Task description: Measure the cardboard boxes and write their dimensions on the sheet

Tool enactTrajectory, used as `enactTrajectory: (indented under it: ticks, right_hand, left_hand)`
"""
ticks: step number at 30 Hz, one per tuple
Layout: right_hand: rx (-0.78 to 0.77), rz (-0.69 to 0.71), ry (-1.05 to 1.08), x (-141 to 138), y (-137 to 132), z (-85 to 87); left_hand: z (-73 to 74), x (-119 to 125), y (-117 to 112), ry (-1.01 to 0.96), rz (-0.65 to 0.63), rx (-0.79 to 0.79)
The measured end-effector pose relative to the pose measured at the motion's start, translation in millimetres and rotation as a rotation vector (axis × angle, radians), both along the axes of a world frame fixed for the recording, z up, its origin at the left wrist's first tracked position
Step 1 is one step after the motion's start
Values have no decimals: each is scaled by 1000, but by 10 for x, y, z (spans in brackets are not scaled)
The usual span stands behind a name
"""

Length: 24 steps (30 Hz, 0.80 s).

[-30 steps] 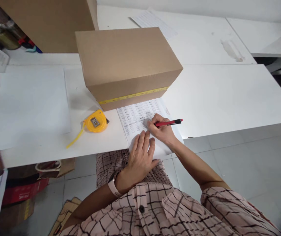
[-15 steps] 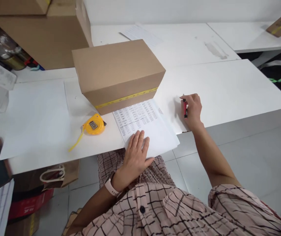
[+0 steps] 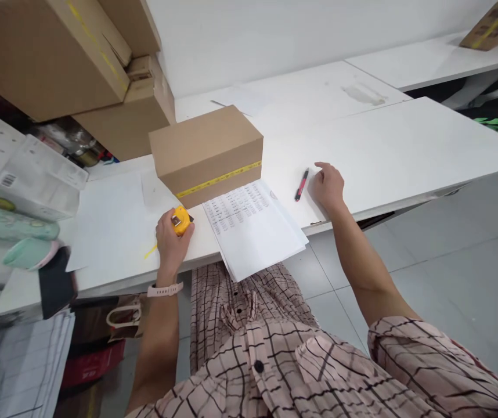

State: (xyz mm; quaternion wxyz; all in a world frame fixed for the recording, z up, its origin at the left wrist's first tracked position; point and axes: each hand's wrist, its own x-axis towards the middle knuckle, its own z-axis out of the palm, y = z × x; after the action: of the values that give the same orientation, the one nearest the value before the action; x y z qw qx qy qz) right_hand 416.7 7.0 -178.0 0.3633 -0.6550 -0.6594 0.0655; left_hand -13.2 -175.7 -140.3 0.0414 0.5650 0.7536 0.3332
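Note:
My left hand [image 3: 170, 237] is wrapped round a yellow tape measure [image 3: 181, 221] on the white table [image 3: 406, 151], its yellow tape trailing to the left. Just behind it stands a closed cardboard box [image 3: 208, 152] with a yellow tape strip along its front. A stack of printed sheets [image 3: 252, 226] lies in front of the box and overhangs the table edge. My right hand [image 3: 328, 186] rests on the table with fingers loosely spread, holding nothing. A red pen [image 3: 301, 184] lies on the table just left of that hand.
Large cardboard boxes [image 3: 57, 64] are stacked at the back left. White packages [image 3: 26, 174] and mint-green items [image 3: 18, 244] sit at the left. A blank white sheet [image 3: 109, 220] lies left of the tape measure. Bags [image 3: 101, 325] stand under the table. Another table [image 3: 427, 58] stands behind.
My right hand moved the red pen off the sheets to the right and set it down. My left hand left the sheets and took hold of the tape measure.

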Motion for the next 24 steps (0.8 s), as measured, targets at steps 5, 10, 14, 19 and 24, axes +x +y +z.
enactTrajectory:
  ticks: [5,10,14,19,24]
  right_hand:
    - [-86,-61,292,71,15,43]
    - [-51,-116,466,-40,-375,212]
    - [105,-74,660,-528,-1347,390]
    - [-379,528,999,-1089,-2325,515]
    - [-523,484,1142,-959,-2302,669]
  left_hand:
    - [-8,20,25,-71,9,27]
    - [111,174,-174,-225,71,69]
    - [193,662,-596,-452,-190,35]
    - [263,1248,-873,-634,-594,-144]
    - [344,1288,-803,-681,-654,-274]
